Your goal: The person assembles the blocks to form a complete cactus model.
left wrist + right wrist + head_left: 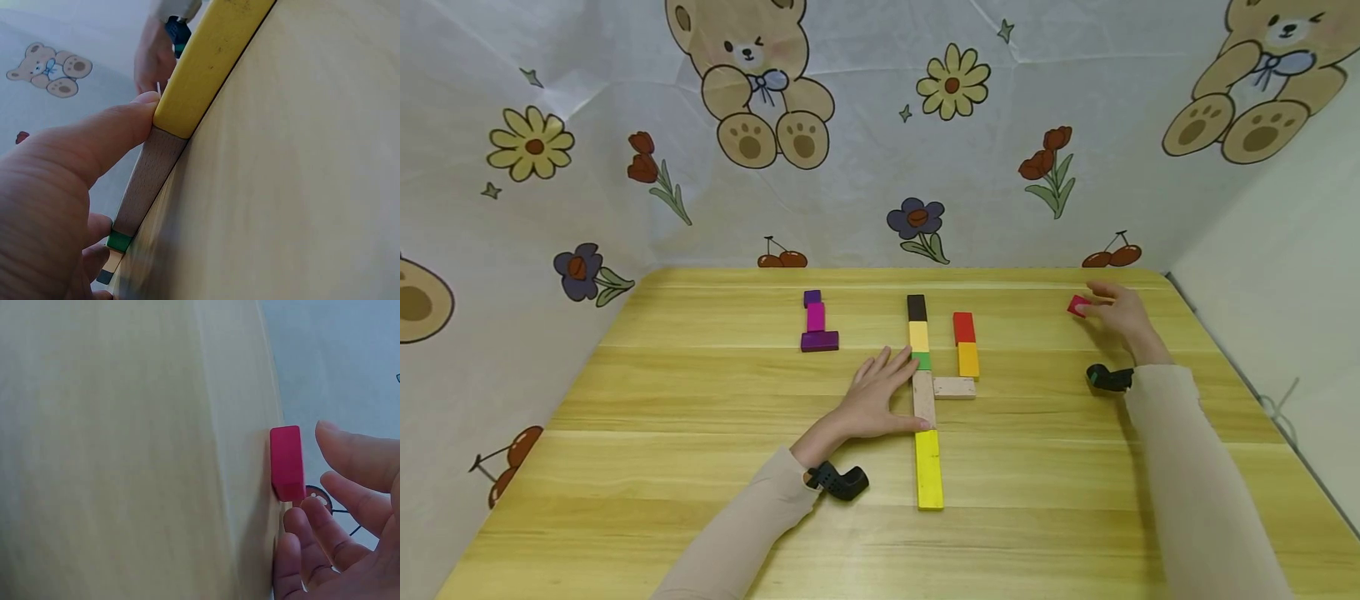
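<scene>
My left hand [872, 404] spreads beside a line of blocks, thumb at the joint of a long yellow block [929, 475] and a plain wooden block [924, 396]. Its fingertips reach the green block [120, 240]. Beyond lie a cream block [919, 337] and a black block [917, 307]. At the far right, my right hand [1122, 312] is at a pinkish-red block [287, 459] on the table. The right wrist view shows the thumb apart from that block and the other fingers loosely bent close to its lower end; contact is unclear.
Right of the line, a crosswise wooden block [955, 388] adjoins it, below an orange block [968, 360] and a red block [964, 327]. To the left lie a magenta block [816, 317], a small purple block [812, 298] and a dark purple block [820, 342]. A patterned cloth [865, 208] hangs behind.
</scene>
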Tool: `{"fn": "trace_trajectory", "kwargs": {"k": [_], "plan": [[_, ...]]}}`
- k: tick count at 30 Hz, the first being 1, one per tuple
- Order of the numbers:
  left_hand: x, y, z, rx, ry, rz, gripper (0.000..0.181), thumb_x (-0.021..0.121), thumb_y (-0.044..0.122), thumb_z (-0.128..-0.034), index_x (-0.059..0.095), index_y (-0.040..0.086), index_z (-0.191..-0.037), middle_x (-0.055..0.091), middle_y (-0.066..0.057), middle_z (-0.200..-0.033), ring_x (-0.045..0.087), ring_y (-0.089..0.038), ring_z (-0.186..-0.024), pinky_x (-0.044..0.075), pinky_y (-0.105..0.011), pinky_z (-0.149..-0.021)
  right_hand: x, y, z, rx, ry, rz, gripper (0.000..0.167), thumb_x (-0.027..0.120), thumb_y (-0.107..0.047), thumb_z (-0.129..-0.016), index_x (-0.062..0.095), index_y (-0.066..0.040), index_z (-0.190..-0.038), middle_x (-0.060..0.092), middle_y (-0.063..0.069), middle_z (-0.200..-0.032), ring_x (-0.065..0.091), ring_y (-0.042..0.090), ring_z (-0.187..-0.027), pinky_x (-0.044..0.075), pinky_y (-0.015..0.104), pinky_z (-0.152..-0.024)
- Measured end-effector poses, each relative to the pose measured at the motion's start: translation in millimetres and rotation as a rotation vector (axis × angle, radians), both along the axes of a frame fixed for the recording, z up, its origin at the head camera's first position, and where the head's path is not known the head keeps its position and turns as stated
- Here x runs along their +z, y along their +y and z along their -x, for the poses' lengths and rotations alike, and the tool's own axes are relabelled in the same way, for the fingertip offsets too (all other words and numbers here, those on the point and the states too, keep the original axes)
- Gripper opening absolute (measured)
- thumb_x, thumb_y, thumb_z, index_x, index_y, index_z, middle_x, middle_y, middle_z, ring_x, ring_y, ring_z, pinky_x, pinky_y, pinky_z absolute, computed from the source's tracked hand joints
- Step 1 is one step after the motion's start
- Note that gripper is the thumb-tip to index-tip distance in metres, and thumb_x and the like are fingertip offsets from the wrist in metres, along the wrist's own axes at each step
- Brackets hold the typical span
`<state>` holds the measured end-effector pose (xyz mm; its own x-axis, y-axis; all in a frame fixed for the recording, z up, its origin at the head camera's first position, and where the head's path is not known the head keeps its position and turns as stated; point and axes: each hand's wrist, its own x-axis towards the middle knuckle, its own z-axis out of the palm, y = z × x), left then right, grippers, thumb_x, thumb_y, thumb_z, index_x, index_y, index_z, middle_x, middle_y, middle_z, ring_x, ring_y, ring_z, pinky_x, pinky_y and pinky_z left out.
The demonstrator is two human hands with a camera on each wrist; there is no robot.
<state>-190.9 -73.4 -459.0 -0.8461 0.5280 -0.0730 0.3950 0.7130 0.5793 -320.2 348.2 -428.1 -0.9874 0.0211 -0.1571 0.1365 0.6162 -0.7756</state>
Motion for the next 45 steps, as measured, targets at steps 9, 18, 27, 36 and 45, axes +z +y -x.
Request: {"fn": "trace_trajectory", "kwargs": {"k": [9,18,27,36,45], "plan": [[0.8,0.7,-0.1,-0.004,0.002,-0.012,0.099,0.069,0.059,-0.0816,0.020,0.018,-0.157,0.004,0.002,-0.166,-0.006,-0.027,-0.153,-0.004,-0.049,-0.123,-7.0,1,0.1,-0.051,-0.028,-0.005,0.063,0.057,-0.020,-0.099,0.030,0.002,-0.151,0.033,0.030,-0.152,0.033,0.043,-0.136,0.029,0.054,-0.115],[0.7,-0.1,0.4,0.000,0.001,-0.008,0.099,0.069,0.059,-0.0810,0.020,0.019,-0.157,0.004,0.003,-0.166,-0.005,-0.026,-0.153,-0.004,-0.048,-0.123,-10.6,0,1.8,-0.070,-0.021,-0.044,0.055,0.055,-0.020,-0.100,0.039,0.006,-0.145,0.037,0.033,-0.147,0.037,0.044,-0.131,0.030,0.055,-0.114],[-0.4,-0.2,1.1,0.000,0.004,-0.003,0.099,0.069,0.060,-0.0811,0.020,0.019,-0.157,0.004,0.003,-0.166,-0.005,-0.026,-0.153,-0.004,-0.048,-0.123,-12.7,0,2.4,-0.069,0.013,-0.116,0.051,0.053,-0.024,-0.101,0.045,0.007,-0.140,0.042,0.035,-0.141,0.040,0.047,-0.127,0.032,0.058,-0.111],[-0.9,-0.9,1.0,0.001,0.003,-0.009,0.100,0.069,0.061,-0.0811,0.020,0.019,-0.157,0.004,0.003,-0.166,-0.006,-0.026,-0.153,-0.004,-0.049,-0.123,-1.0,-19,3.7,-0.080,0.044,-0.112,0.052,0.055,-0.027,-0.100,0.047,0.004,-0.141,0.044,0.033,-0.141,0.041,0.045,-0.128,0.034,0.056,-0.110],[-1.2,-1.0,0.7,-0.003,0.004,-0.015,0.100,0.069,0.061,-0.0810,0.020,0.019,-0.157,0.004,0.003,-0.166,-0.006,-0.026,-0.153,-0.004,-0.048,-0.123,16.9,-69,19.3,-0.003,0.124,-0.017,0.047,0.057,-0.021,-0.099,0.049,0.002,-0.140,0.050,0.027,-0.136,0.048,0.034,-0.117,0.045,0.026,-0.086]]}}
